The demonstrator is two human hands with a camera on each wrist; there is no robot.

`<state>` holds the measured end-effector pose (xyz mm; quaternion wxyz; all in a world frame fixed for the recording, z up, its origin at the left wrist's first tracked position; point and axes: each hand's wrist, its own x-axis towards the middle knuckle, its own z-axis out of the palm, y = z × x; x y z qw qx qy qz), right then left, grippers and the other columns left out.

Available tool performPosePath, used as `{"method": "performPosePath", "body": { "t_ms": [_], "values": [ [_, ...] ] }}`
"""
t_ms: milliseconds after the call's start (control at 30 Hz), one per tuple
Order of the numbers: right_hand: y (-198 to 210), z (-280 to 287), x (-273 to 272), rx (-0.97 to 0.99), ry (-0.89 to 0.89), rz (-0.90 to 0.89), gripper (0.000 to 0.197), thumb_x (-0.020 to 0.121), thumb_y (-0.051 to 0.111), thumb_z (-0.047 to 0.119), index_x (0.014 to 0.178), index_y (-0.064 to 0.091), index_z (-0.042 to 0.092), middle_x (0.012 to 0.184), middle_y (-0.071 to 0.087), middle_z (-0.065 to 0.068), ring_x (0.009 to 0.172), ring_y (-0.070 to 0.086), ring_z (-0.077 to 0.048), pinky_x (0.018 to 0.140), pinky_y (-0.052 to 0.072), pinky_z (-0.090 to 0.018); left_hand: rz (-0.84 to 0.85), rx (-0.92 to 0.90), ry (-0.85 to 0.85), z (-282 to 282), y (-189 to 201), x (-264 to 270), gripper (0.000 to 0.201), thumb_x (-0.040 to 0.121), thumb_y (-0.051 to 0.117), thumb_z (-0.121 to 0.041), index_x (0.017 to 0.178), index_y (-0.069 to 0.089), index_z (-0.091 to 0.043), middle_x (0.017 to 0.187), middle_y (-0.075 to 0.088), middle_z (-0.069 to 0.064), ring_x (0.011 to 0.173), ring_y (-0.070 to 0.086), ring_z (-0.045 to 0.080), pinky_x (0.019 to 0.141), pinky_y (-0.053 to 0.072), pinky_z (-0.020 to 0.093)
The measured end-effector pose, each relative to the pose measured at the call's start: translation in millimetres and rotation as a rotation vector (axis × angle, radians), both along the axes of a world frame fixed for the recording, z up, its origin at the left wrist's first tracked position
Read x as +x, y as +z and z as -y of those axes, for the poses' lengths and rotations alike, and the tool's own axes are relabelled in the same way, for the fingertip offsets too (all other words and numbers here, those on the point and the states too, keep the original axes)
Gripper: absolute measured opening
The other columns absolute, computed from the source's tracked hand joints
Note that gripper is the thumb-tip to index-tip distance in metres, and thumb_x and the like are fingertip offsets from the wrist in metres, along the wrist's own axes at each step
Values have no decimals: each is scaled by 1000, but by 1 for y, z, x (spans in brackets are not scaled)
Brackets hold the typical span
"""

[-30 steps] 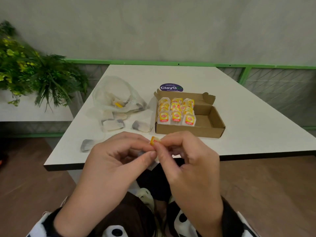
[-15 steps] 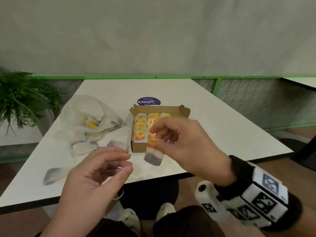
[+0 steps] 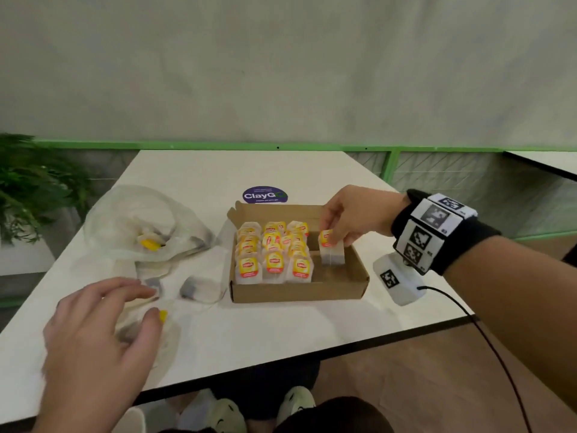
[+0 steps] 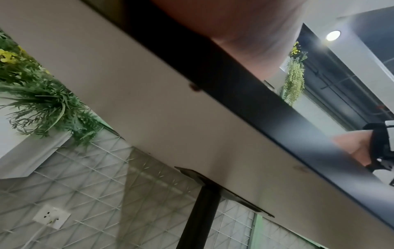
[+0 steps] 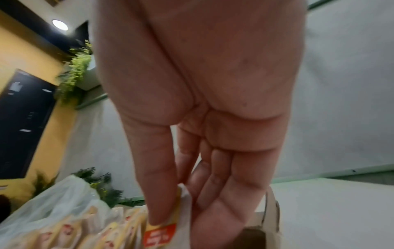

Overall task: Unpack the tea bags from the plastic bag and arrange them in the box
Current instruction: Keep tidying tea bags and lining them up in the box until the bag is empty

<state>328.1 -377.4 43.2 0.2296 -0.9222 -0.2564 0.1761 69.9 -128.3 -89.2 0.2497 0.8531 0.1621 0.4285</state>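
Note:
A brown cardboard box [image 3: 299,293] sits mid-table with three rows of yellow-tagged tea bags [image 3: 273,256] standing in its left part. My right hand [image 3: 332,242] pinches a tea bag [image 3: 332,256] by its yellow tag and holds it upright in the box's bare right part. In the right wrist view the thumb and fingers [image 5: 162,193] pinch that tag [image 5: 160,235]. My left hand [image 3: 150,303] hovers with spread fingers over a loose tea bag [image 3: 162,315] near the front left edge. The clear plastic bag [image 3: 140,226] lies left of the box with tea bags inside.
Two more loose tea bags [image 3: 199,287] lie between the plastic bag and the box. A purple sticker [image 3: 264,195] is behind the box. A green plant [image 3: 34,189] stands off the table's left side. The left wrist view shows only the table's underside [image 4: 170,118].
My right hand carried the tea bag from in front of the box into its right part. My left hand let go and moved out over a loose tea bag at the front left.

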Motion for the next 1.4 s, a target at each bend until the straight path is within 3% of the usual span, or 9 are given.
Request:
{"method": "performPosePath", "body": {
  "t_ms": [133,233,567,700,800,933,1033,1167,1400],
  "values": [
    [-9,-16,18,-101,-7,86,14,77,82,6,86,74,14,85,74,-9,73,68,-18,58,56,-23,33,30,13,-4,-2,-1,20,74,53,-35,91,63,-35,108,66,-3,106,60,38,101,39,63],
    [-13,-26,21,-206,5,217,11,80,77,6,83,73,16,67,67,1,57,60,-10,45,45,-17,28,13,40,-4,-1,-2,24,72,52,-31,91,66,-30,107,64,-6,105,59,35,100,40,59],
    [-14,-34,26,-172,-66,159,15,78,77,-1,87,74,11,71,71,-13,53,61,-19,50,52,-26,-42,-98,7,-6,-2,-7,37,65,55,-18,98,65,-31,110,57,-22,112,47,11,104,29,33],
    [-13,-38,20,-281,-67,422,22,78,78,13,97,66,16,99,68,-10,81,62,-28,69,50,-31,-132,-63,-92,-9,1,-10,40,67,48,-33,102,67,-32,113,60,-20,116,47,11,112,30,49],
    [-5,-52,-23,-129,28,584,18,83,65,16,101,67,20,96,68,-2,87,60,-25,75,46,-31,-314,103,-156,-4,2,-10,49,69,48,-42,113,67,-34,121,58,-20,126,45,15,119,14,63],
    [-20,-90,-119,-58,404,361,26,89,59,14,110,69,27,104,68,12,75,56,7,66,40,-5,-548,317,-186,3,3,-6,67,83,42,-55,146,47,-34,147,50,-19,146,31,21,120,-4,67],
    [-42,-105,-155,-138,514,271,50,89,55,7,136,55,22,126,63,1,99,62,-8,92,49,-24,-600,334,-218,3,4,-4,72,91,36,-64,155,31,-32,146,51,-21,150,26,23,119,-10,67],
    [-54,-97,-164,-244,470,319,43,89,57,18,132,54,15,127,58,-6,118,55,-25,98,48,-40,-490,325,-239,-2,1,-7,60,90,46,-58,144,50,-33,124,59,-24,131,40,13,122,-3,62],
    [-81,-74,-183,-132,504,349,40,92,59,44,128,60,28,118,49,9,108,53,-13,92,45,-30,-343,232,-271,-6,-4,-4,14,94,62,-45,101,73,-39,102,61,-24,112,44,8,121,11,60]
  ]
}}
